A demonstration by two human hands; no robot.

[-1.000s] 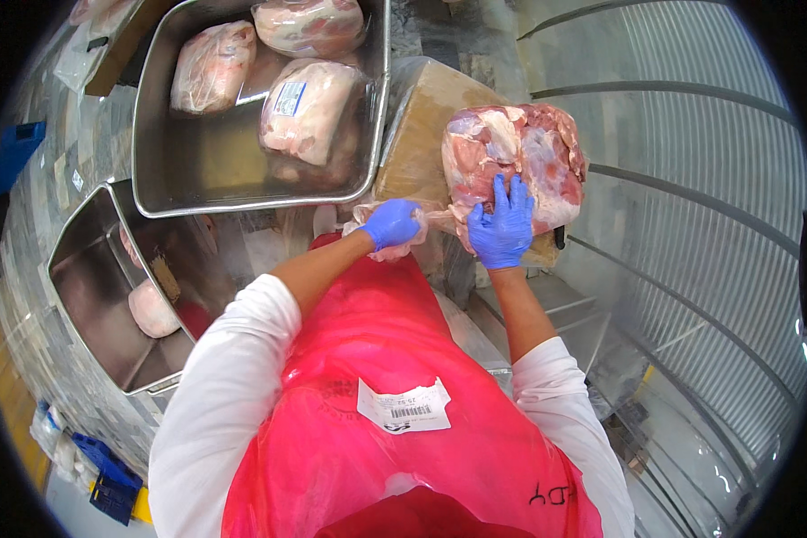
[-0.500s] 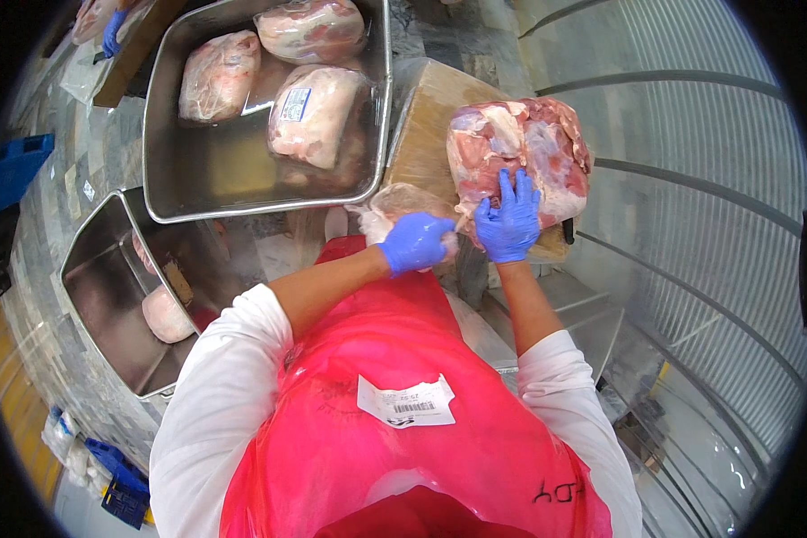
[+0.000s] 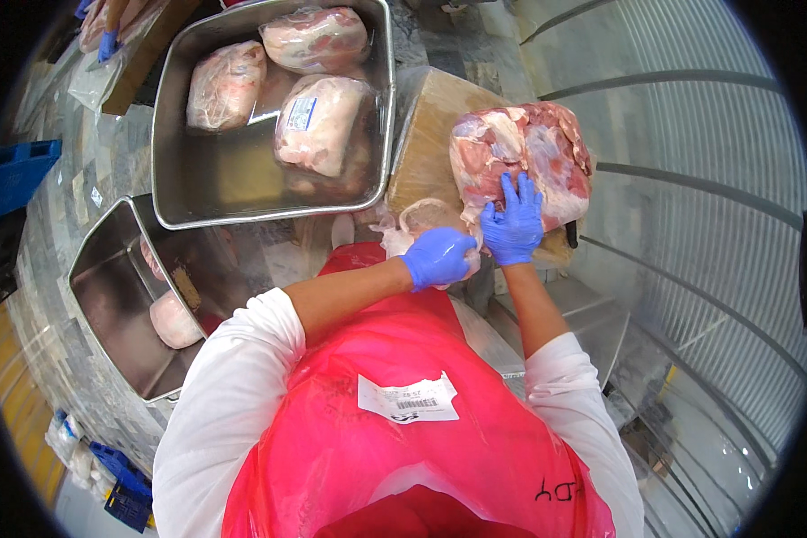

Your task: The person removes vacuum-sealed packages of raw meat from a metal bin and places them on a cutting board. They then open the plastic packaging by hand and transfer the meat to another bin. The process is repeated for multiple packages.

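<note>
A large raw piece of meat [image 3: 520, 152], red with pale fat, rests on the wooden cutting board [image 3: 444, 117] at the right of the work area. My right hand [image 3: 513, 222], in a blue glove, lies on its near edge with fingers stretched out. Just left of it, my blue-gloved left hand [image 3: 439, 258] is closed round a thin pale flap [image 3: 429, 218] that hangs at the near left corner of the meat. Whether this flap is skin or plastic film, I cannot tell. A small dark handle-like end [image 3: 572, 235] sticks out by the board's right side.
A deep metal tub [image 3: 273, 215] at the upper left holds several film-wrapped pieces of meat in shallow liquid. Below it, a second metal tub [image 3: 108, 309] contains pale chunks. Ribbed translucent sheeting [image 3: 690, 134] stands at the right. Another person's gloved hand [image 3: 108, 45] shows at the far left.
My left hand has moved slightly right and toward me, closer to my right hand, still gripping the pale flap. The right hand stays on the meat. The whole view has shifted a little.
</note>
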